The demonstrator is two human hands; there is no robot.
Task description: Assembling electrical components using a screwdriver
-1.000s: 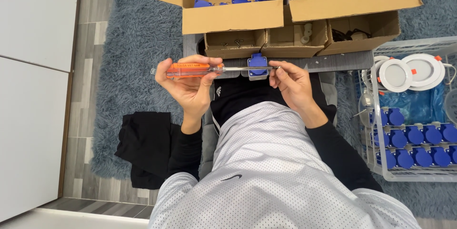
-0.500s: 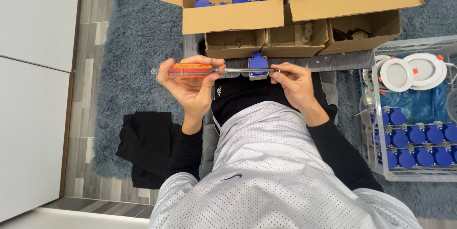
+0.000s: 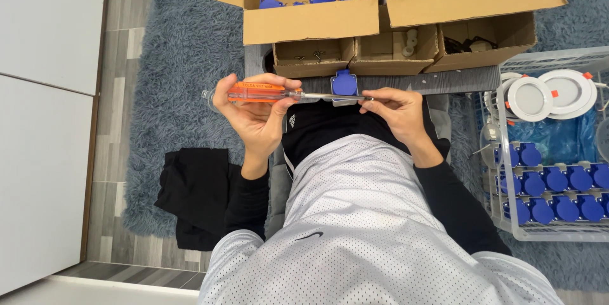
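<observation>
My left hand point(image 3: 254, 115) grips the orange handle of a screwdriver point(image 3: 263, 92), held level with its metal shaft pointing right. The shaft runs past a blue socket part point(image 3: 344, 83) that sits between my two hands. My right hand point(image 3: 393, 111) pinches the shaft's tip end just right of that blue part; whether it also holds the blue part I cannot tell. Both hands hover over my lap, above black trousers and a white mesh shirt.
Open cardboard boxes point(image 3: 304, 23) hold blue and white parts ahead of me. A small box point(image 3: 314, 58) contains screws. A clear crate point(image 3: 552, 172) at right holds blue socket parts and round white lamps point(image 3: 549, 94). A black cloth point(image 3: 193, 194) lies on the grey rug.
Both hands and the screwdriver have stayed almost in place; my left hand has turned slightly on the handle.
</observation>
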